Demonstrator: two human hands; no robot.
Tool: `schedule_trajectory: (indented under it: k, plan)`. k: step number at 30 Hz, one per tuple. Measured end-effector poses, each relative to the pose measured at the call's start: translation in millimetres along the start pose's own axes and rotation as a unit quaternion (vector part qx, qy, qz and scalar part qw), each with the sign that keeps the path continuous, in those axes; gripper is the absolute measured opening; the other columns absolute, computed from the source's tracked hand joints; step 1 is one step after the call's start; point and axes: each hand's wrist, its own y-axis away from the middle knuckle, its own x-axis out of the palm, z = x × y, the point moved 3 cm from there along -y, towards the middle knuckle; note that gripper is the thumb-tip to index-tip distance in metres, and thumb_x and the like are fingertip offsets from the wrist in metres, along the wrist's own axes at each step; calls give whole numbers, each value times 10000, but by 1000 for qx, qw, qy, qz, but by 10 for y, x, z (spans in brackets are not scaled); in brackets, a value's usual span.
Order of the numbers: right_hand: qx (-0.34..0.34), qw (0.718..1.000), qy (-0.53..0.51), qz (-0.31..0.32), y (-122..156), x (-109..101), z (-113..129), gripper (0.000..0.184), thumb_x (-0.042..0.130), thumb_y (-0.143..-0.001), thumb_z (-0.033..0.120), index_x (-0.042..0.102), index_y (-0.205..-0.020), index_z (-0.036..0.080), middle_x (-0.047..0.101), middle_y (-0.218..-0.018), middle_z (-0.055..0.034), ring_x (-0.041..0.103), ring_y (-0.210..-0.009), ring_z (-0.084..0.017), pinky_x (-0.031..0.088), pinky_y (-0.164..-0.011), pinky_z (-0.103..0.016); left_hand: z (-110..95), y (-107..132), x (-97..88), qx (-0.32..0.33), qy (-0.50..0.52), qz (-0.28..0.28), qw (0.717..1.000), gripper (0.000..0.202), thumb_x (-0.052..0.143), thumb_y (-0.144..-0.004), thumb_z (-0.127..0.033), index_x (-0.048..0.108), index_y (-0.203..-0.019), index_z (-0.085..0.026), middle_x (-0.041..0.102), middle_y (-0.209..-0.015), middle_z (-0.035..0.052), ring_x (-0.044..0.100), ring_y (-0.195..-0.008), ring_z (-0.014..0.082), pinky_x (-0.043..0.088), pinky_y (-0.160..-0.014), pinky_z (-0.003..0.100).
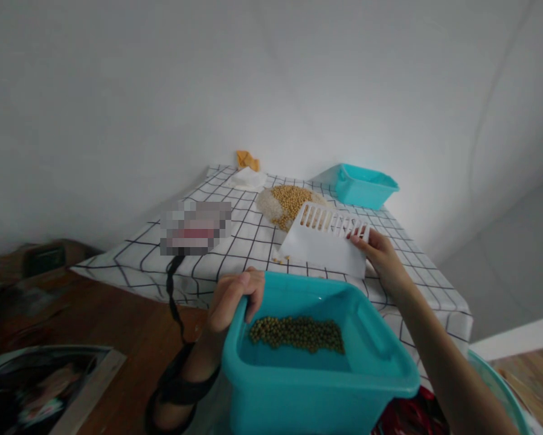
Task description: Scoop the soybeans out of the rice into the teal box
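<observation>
My left hand is closed over the near-left rim of a turquoise plastic bin at the table's front edge. Small round dark-green beans lie in a strip on the bin's floor. My right hand grips the right end of a white plastic piece with a row of slots along its top edge. This piece is tilted just behind the bin, over the tablecloth. Beyond it, partly hidden, is a pile of yellow soybeans with white grains around them.
A second turquoise bin stands at the back right of the checked tablecloth. White crumpled material and an orange cloth lie at the back left. A blurred-out object sits left, with a black strap hanging down.
</observation>
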Motion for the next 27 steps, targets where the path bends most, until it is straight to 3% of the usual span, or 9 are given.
schedule_trajectory:
  k: [5,27]
  plan:
    - [-17,1000,-20,-5,29,-32,-33,229,787,-856,443,776,-1014,278,787,-1084,-17,695,-987,-242,517,-889,-347,7,1,13,-10,7,-11,1000,607,279,-1069,-276,435,-484,-220,417,-477,-12,403,-545,186,336,-749,394]
    - [-56,998,31,12,18,-17,-19,256,773,-858,481,767,-987,261,784,-1041,-33,689,-976,-255,528,-866,-363,52,-13,-37,20,5,26,999,620,266,-1078,-284,450,-489,-220,438,-474,-13,427,-546,184,355,-758,402]
